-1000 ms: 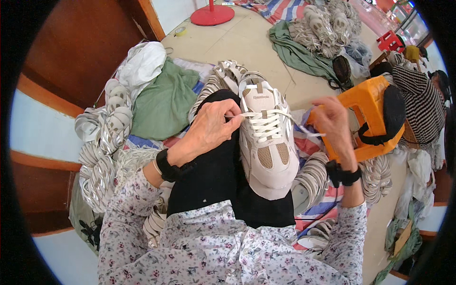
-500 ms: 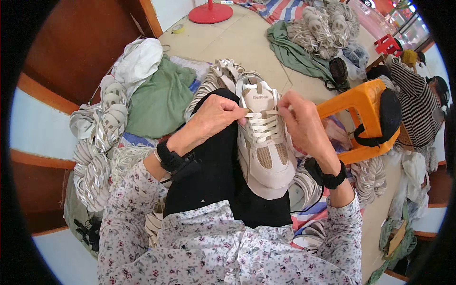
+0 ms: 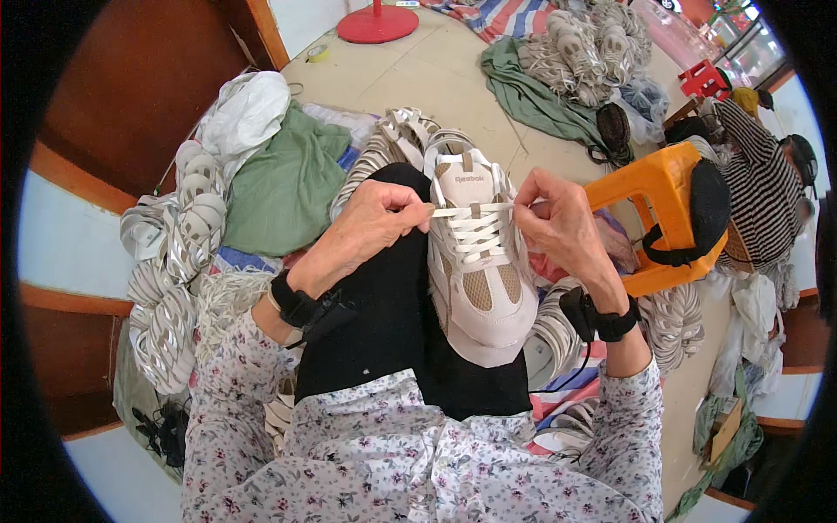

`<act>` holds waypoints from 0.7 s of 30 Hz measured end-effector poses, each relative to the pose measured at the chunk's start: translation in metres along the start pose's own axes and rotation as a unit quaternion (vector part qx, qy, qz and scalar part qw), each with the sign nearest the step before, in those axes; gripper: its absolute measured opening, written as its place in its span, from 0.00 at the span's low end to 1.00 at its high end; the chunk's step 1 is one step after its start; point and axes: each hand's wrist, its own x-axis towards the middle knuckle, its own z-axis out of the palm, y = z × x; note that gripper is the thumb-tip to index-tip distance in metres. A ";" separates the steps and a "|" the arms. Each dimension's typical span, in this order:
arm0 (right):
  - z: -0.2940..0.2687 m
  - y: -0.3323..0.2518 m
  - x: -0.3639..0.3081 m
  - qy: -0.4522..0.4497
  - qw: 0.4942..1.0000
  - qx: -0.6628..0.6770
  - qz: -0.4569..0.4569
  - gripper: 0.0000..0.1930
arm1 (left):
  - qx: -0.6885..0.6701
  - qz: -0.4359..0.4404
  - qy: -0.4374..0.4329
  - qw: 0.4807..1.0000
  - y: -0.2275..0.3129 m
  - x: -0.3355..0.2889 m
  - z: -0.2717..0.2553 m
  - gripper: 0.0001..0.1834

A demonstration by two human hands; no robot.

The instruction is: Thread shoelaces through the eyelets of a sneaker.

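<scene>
A beige and tan sneaker (image 3: 485, 305) rests on my black-clad lap, its toe pointing toward me and its tongue upright at the far end. White shoelace (image 3: 478, 237) crosses the front in several rows. My left hand (image 3: 377, 222) pinches one lace end just left of the shoe. On the other side my right hand (image 3: 562, 225) pinches the opposite end. Between them the lace runs straight and taut across the top of the lacing, below the tongue. Both hands are closed, with a black band round each wrist.
An orange plastic stool (image 3: 658, 218) stands at my right. Bundles of shoe parts (image 3: 179, 235) and a green cloth (image 3: 283, 187) lie at my left. More bundles (image 3: 588, 52) sit at the far right, near a person in a striped top (image 3: 754, 166). A red round base (image 3: 377, 24) stands far off.
My left hand has moved left, away from the shoe, drawing the lace out straight. My right hand has turned slightly and still grips its end. The whole view has shifted a little.
</scene>
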 end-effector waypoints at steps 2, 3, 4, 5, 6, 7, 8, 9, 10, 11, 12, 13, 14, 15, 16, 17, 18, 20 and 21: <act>-0.002 0.000 0.007 0.029 0.988 -0.111 -0.100 0.03 | 0.070 0.063 0.030 0.995 -0.003 -0.002 -0.001 0.15; -0.004 0.001 0.010 0.030 0.988 -0.113 -0.104 0.03 | 0.076 0.059 0.033 0.995 -0.005 -0.004 -0.002 0.15; -0.006 0.002 0.013 0.027 0.986 -0.129 -0.104 0.04 | 0.088 0.075 0.049 0.992 -0.006 -0.005 -0.002 0.14; -0.006 0.004 0.014 0.033 0.985 -0.150 -0.084 0.04 | 0.107 0.074 0.068 0.989 -0.008 -0.006 -0.001 0.14; -0.006 0.006 0.013 0.024 0.984 -0.145 -0.104 0.04 | 0.100 0.092 0.064 0.989 -0.009 -0.007 0.000 0.14; -0.006 0.008 0.012 0.028 0.985 -0.133 -0.105 0.04 | 0.085 0.090 0.071 0.990 -0.011 -0.008 0.000 0.15; -0.005 0.010 0.010 0.033 0.988 -0.119 -0.098 0.03 | 0.069 0.079 0.074 0.992 -0.013 -0.009 -0.001 0.15; -0.005 0.012 0.008 0.030 0.987 -0.120 -0.105 0.03 | 0.068 0.084 0.077 0.991 -0.015 -0.012 -0.005 0.15; -0.005 0.014 0.007 0.027 0.979 -0.147 -0.137 0.03 | 0.013 0.030 0.055 0.998 -0.018 -0.015 -0.013 0.13; -0.008 0.016 0.004 0.024 0.972 -0.173 -0.156 0.03 | -0.045 -0.010 0.032 0.998 -0.022 -0.019 -0.022 0.11; -0.012 0.019 0.001 0.027 0.970 -0.176 -0.166 0.03 | -0.041 -0.022 0.029 0.998 -0.027 -0.024 -0.031 0.11; -0.015 0.023 -0.002 0.019 0.965 -0.201 -0.164 0.02 | -0.116 -0.012 0.013 0.993 -0.034 -0.033 -0.043 0.09; -0.017 0.029 -0.005 0.011 0.960 -0.226 -0.163 0.03 | -0.194 0.005 -0.003 0.981 -0.042 -0.044 -0.057 0.07; -0.019 0.036 -0.006 0.016 0.954 -0.234 -0.187 0.03 | -0.179 -0.010 0.042 0.983 -0.052 -0.058 -0.071 0.06; -0.023 0.046 -0.008 0.024 0.946 -0.248 -0.208 0.04 | -0.212 0.016 0.046 0.976 -0.062 -0.070 -0.084 0.06; -0.023 0.058 -0.010 0.045 0.945 -0.234 -0.223 0.05 | -0.268 -0.007 0.114 0.957 -0.074 -0.082 -0.098 0.05; -0.024 0.071 -0.014 0.070 0.943 -0.243 -0.216 0.04 | -0.379 0.008 0.123 0.917 -0.085 -0.092 -0.115 0.05; -0.034 0.099 -0.019 0.105 0.936 -0.308 -0.131 0.05 | -0.413 0.002 0.195 0.890 -0.106 -0.119 -0.155 0.08; -0.039 0.113 -0.023 0.126 0.949 -0.276 -0.086 0.06 | -0.421 0.011 0.251 0.872 -0.117 -0.133 -0.175 0.11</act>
